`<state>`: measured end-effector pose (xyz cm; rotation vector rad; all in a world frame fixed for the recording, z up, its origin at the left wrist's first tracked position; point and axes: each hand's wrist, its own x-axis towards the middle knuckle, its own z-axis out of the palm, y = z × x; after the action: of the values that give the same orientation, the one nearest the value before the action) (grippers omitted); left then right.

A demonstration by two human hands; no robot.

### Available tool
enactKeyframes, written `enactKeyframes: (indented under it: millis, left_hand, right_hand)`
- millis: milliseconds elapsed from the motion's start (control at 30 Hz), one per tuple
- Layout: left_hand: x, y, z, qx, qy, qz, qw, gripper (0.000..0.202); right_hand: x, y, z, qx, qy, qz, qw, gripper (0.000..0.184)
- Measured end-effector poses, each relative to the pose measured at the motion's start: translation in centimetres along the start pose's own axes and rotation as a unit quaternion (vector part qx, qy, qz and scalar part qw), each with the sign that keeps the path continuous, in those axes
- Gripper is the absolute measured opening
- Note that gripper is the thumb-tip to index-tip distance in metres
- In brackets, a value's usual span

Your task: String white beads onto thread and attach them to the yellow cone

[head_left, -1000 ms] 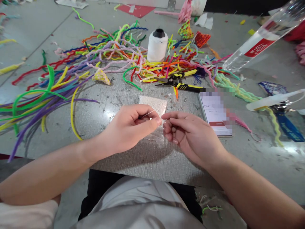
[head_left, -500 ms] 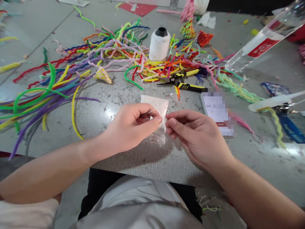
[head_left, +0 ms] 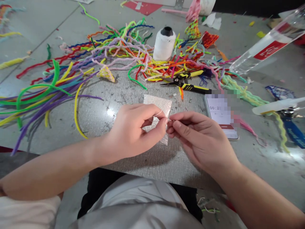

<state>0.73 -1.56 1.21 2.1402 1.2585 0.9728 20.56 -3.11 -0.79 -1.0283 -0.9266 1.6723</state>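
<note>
I keep left hand point(head_left: 133, 133) pinching thread point(head_left: 159, 113), right hand point(head_left: 200, 140) pinching probably needle; steady fingertips over plastic bag point(head_left: 159, 105).

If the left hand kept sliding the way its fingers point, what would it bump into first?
Most likely the right hand. The left hand points rightward, its pinched fingers almost meeting the right fingertips above the small clear plastic bag. Whether they already touch is hard to tell.
</note>
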Motion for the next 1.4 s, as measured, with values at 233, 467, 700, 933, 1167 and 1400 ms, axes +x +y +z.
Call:
enactKeyframes:
  millis: [233, 467, 700, 933, 1167, 1400]
  left_hand:
    - [-0.20, 0.31, -0.23, 0.008, -0.001, 0.014, 1.000, 0.014]
    - [-0.56, 0.40, -0.34, 0.025, 0.008, 0.040, 0.999, 0.013]
    - [-0.55, 0.50, -0.45, 0.034, 0.014, 0.035, 0.999, 0.014]
    - [-0.67, 0.40, -0.40, 0.033, 0.019, 0.041, 0.998, 0.013]
    - [-0.64, 0.56, -0.37, 0.021, 0.016, 0.054, 0.998, 0.012]
    - [-0.74, 0.76, -0.55, 0.001, 0.022, 0.103, 0.994, 0.012]
  right_hand:
    - [0.06, -0.08, 0.20, 0.017, -0.018, 0.018, 1.000, 0.017]
    - [-0.04, -0.03, 0.17, 0.019, -0.018, 0.034, 0.999, 0.017]
    - [-0.08, -0.05, 0.34, 0.035, -0.024, 0.042, 0.998, 0.021]
    - [-0.01, 0.04, 0.21, 0.018, -0.016, 0.036, 0.999, 0.025]
    - [-0.05, 0.05, 0.13, 0.037, -0.018, 0.033, 0.999, 0.026]
    - [-0.31, 0.01, -0.06, 0.021, -0.030, 0.000, 0.999, 0.023]
